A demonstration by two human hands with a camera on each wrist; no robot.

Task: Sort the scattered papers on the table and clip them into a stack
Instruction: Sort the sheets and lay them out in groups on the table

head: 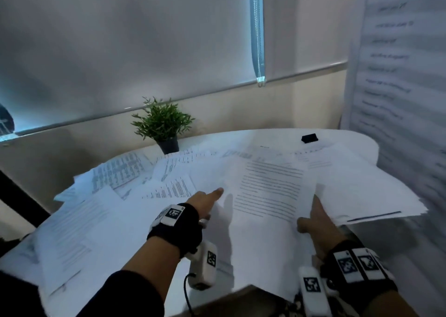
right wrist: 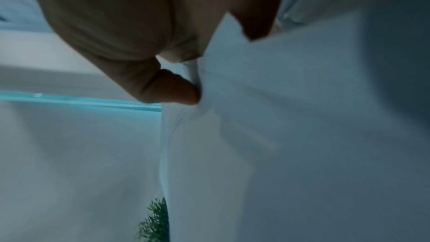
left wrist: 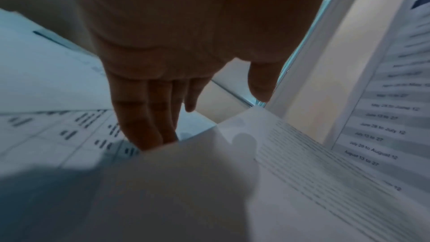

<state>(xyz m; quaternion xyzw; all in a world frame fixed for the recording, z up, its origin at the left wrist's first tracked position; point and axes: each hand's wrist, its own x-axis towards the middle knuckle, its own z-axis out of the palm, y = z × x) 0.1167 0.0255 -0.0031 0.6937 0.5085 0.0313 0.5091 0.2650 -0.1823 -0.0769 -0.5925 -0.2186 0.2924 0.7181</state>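
Observation:
Printed papers (head: 125, 171) lie scattered all over the white table (head: 350, 136). My right hand (head: 313, 216) grips a thick stack of sheets (head: 362, 196) at its near corner, thumb on top and fingers beneath; the right wrist view shows the thumb (right wrist: 184, 93) pressing into the stack (right wrist: 302, 117). My left hand (head: 207, 198) reaches to a sheet of text lines (head: 268, 191) beside that stack. Its straight fingers (left wrist: 149, 117) slide under the sheet's edge (left wrist: 232, 172), the thumb held apart above. A black binder clip (head: 309, 138) sits at the table's far right.
A small potted plant (head: 164, 126) stands at the table's far edge, in front of a window blind. A large printed sheet (head: 398, 75) hangs on the right, close to the held stack. The table's near edge is by my forearms.

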